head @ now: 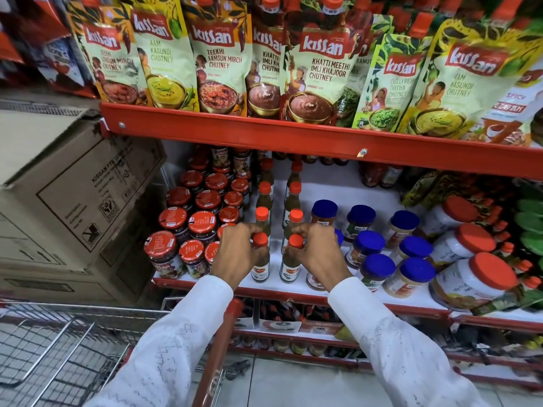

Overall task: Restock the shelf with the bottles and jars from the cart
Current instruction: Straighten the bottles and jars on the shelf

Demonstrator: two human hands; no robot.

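On the white shelf (346, 198), each hand's fingers clamp a red-capped bottle, labels partly hidden: left hand (235, 254), right hand (318, 254).

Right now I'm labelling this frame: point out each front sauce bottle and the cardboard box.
Left front sauce bottle (260, 271), head view, label.
Right front sauce bottle (289, 270), head view, label.
Cardboard box (73, 201), head view, printed side.

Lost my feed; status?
Left hand and right hand each grip a red-capped sauce bottle at the white shelf front. Nothing blocking.
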